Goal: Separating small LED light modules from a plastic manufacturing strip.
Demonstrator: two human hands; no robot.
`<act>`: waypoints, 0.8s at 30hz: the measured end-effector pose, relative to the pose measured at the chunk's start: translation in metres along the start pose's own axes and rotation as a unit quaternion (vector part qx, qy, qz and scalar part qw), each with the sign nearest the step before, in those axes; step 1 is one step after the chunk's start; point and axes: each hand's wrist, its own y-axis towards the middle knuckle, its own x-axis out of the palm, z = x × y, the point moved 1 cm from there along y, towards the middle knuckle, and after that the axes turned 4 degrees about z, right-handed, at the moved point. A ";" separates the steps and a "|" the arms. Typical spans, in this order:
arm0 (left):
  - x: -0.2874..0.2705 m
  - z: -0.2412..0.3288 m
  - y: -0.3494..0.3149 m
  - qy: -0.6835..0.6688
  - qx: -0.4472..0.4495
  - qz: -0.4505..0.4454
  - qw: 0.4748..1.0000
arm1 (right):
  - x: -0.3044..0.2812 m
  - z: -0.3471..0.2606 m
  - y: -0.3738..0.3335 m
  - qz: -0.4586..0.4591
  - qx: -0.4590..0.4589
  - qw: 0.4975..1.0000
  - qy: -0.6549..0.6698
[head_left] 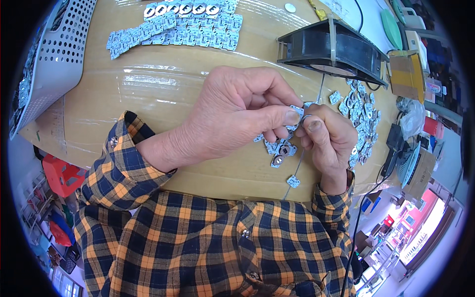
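My left hand [217, 114] pinches a small blue-grey circuit board [297, 110] between thumb and index finger. Right beside it, my right hand [329, 136] is closed, with thumb and finger on a small round disc [306, 119] at the board's edge; most of the disc is hidden. Beneath the hands lies a small cluster of loose boards [281, 150], some with round dark parts on them. One single board [293, 181] rests apart, nearer to me.
Rows of boards [198, 35] lie at the far left, several with round metal parts. A perforated basket [67, 49] stands left. A black fan [331, 49] sits far right, with a pile of boards [365, 119] near it. A white disc [290, 8] lies at the back.
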 end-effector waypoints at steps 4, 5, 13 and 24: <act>-0.002 0.001 0.000 0.004 -0.002 -0.005 1.000 | -0.001 0.001 0.001 -0.016 -0.015 1.000 -0.015; -0.003 0.000 0.000 0.016 0.003 -0.018 1.000 | 0.000 0.001 0.001 -0.015 -0.014 1.000 -0.015; 0.000 -0.004 0.000 -0.022 0.038 -0.054 0.998 | -0.005 -0.003 -0.003 -0.013 0.084 0.990 0.110; -0.001 0.000 0.000 -0.010 0.003 -0.052 0.999 | -0.001 0.001 -0.005 -0.005 0.092 0.987 0.132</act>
